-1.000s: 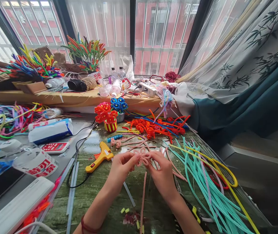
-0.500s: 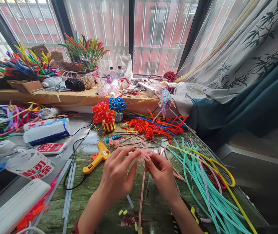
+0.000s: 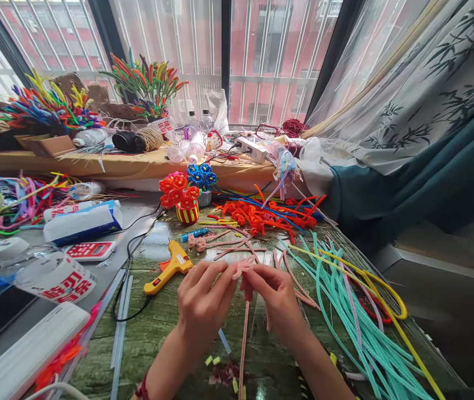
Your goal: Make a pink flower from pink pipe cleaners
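Left hand: your left hand (image 3: 204,291) curls its fingers to the flower's left edge; the thumb is hidden, so you cannot tell how tightly they close.
Right hand: your right hand (image 3: 277,294) pinches thumb and forefinger together on the flower's right side.
Flower: the pink flower (image 3: 243,268) sits between your fingertips, above the table; it is fuzzy and pale, in narrow loops, tilted nearly edge-on to you.
Table: your table (image 3: 145,328) is green, streaked and glossy.
On your right: teal strips (image 3: 345,311) lie in a loose heap.
On your left: a yellow glue gun (image 3: 172,268) lies near your hand.
Beyond: red flowers (image 3: 178,191) fill a striped pot, blue flowers (image 3: 201,176) just behind.
Sill: the crowded sill (image 3: 145,165) holds twine (image 3: 149,140).
Window: a barred window (image 3: 270,105), a pink building outside.
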A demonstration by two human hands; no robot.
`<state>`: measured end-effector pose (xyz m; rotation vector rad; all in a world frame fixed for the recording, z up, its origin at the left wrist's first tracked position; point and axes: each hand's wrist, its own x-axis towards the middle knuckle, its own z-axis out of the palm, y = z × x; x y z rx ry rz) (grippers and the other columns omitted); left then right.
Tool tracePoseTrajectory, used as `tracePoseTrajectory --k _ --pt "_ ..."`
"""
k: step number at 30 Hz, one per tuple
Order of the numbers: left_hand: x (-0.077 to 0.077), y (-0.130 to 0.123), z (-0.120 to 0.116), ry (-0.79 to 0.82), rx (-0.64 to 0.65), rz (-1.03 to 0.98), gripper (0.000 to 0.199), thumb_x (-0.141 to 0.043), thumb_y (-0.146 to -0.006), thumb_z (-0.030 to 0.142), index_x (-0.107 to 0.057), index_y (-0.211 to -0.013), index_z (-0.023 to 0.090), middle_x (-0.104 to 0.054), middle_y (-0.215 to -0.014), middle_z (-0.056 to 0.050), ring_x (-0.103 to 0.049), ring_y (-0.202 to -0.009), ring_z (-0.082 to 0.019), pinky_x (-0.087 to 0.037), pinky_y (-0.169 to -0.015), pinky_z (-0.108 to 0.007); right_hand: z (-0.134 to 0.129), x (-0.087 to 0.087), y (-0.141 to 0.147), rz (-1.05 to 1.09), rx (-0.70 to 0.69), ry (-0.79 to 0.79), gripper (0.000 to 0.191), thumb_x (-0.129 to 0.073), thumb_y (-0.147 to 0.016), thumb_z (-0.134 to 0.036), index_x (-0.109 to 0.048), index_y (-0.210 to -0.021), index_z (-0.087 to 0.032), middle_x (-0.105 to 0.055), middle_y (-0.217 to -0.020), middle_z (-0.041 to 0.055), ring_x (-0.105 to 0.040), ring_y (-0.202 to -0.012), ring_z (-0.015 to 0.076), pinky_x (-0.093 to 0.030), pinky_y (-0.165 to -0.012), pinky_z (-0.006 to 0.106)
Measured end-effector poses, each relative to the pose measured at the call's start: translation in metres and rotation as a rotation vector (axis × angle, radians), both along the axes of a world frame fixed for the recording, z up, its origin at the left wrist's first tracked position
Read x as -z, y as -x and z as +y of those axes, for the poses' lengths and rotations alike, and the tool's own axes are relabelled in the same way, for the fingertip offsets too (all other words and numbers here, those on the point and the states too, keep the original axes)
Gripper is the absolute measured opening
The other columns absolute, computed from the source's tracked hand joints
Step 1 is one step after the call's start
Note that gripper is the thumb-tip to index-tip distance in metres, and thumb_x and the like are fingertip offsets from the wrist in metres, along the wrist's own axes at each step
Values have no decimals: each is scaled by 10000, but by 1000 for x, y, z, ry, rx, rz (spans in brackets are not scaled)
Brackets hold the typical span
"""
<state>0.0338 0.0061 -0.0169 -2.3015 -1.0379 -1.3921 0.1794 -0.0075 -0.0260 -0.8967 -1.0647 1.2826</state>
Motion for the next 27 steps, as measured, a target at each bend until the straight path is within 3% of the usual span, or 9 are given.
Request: tracePoseTrajectory --k 6,12,21,27 --pt "-2 -3 1 82 27 -68 122 -612 -850 107 -670 -938 169 -663 -802 -50 -569 -736 -178 -477 -701 -300 3 1 -2 246 -198 213 261 -717 -766 -418 -757 -788 -161 -617 -615 4 -534 -515 91 -416 -511 201" --pt "-2 -7 -1 110 65 -98 117 -613 -845 83 -661 -916 161 -651 -792 -48 -545 -735 -163 -479 -693 -286 4 7 -2 419 -238 361 223 -803 -689 -338 -759 -817 -161 -620 -652 -7 -526 -570 83 -434 -571 195" --pt "-2 -13 -5 92 45 -145 118 -628 -834 86 -671 -898 176 -657 -774 -38 -547 -706 -153 -482 -667 -274 1 9 3 537 -212 363 193 -809 -691 -239 -768 -845 -131 -705 -786 30 -579 -643 82 -468 -622 183" --pt "-2 -15 -5 76 63 -188 115 -641 -817 68 -679 -867 165 -661 -761 -34 -540 -691 -149 -476 -656 -271 2 12 5 597 -185 375 179 -843 -644 -199 -770 -791 -128 -710 -742 16 -572 -604 69 -471 -581 166"
